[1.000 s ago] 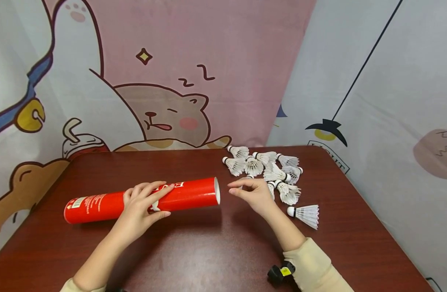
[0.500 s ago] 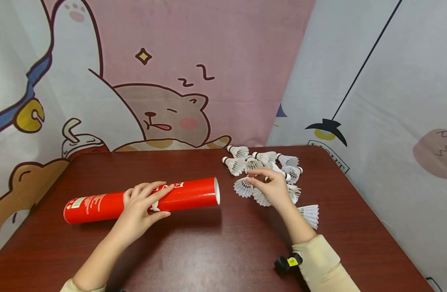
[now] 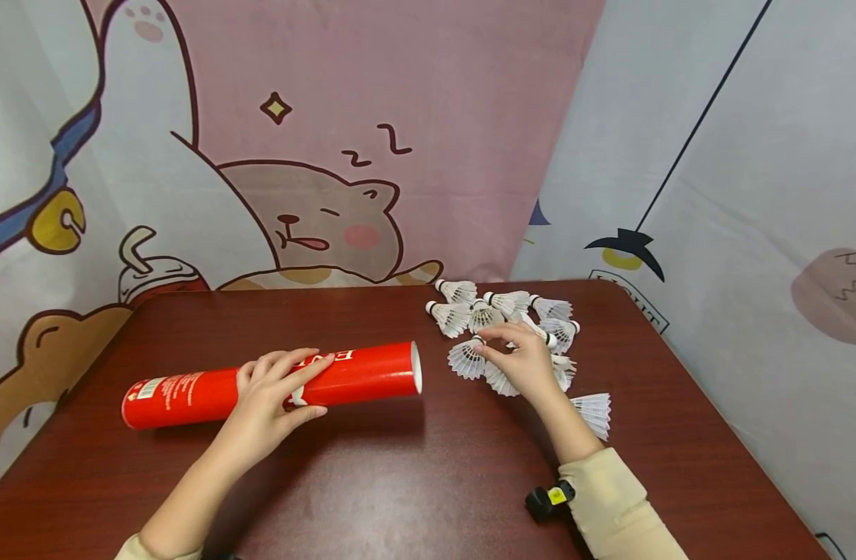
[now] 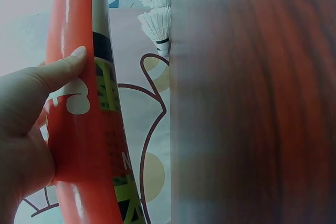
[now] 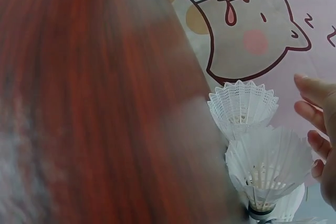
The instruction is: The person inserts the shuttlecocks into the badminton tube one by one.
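Note:
My left hand (image 3: 267, 393) grips a red shuttlecock tube (image 3: 379, 375) around its middle, thumb on the near side. The tube lies sideways, its right end lifted above the table and its open mouth facing right. My right hand (image 3: 529, 362) hovers over a pile of white shuttlecocks. Its thumb and index fingertip are apart, on either side of the cork of the nearest shuttlecock (image 3: 464, 361), whose skirt points toward me. In the right wrist view, a gap shows between the fingers (image 5: 310, 111) and the shuttlecock skirts (image 5: 242, 106).
Several feathered shuttlecocks (image 3: 447, 317) lie heaped at the back right of the brown table (image 3: 372, 482). One more shuttlecock (image 3: 593, 414) lies apart, partly behind my right wrist. A cartoon-printed curtain (image 3: 469, 155) stands behind the table.
My right hand has moved right from beside the tube's mouth to the shuttlecock pile, uncovering the nearest shuttlecock. Over the last half second it has barely shifted. The left hand and tube stay put.

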Demonstrator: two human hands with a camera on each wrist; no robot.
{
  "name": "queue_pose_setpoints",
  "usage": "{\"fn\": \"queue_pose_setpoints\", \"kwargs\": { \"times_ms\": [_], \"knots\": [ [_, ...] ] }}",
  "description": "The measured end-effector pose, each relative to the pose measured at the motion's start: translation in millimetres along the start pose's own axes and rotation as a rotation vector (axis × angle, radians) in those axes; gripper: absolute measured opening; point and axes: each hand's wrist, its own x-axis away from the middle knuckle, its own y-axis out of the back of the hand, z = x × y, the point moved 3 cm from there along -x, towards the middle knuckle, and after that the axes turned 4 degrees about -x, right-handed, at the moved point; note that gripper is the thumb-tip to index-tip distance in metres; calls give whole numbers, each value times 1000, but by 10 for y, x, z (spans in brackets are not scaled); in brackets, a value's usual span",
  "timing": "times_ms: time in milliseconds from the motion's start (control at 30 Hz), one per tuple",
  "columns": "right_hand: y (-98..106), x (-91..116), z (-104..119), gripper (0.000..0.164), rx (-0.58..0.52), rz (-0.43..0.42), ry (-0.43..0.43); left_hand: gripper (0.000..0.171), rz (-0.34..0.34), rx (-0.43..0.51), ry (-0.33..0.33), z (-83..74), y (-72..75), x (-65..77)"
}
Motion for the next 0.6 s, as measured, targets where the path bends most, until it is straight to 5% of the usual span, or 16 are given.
{"fn": "queue_pose_setpoints", "kwargs": {
  "times_ms": [600],
  "knots": [
    [-122, -12, -76, 25, 199, 56, 71, 81, 3, 11, 1, -4, 1, 2]
  ]
}}
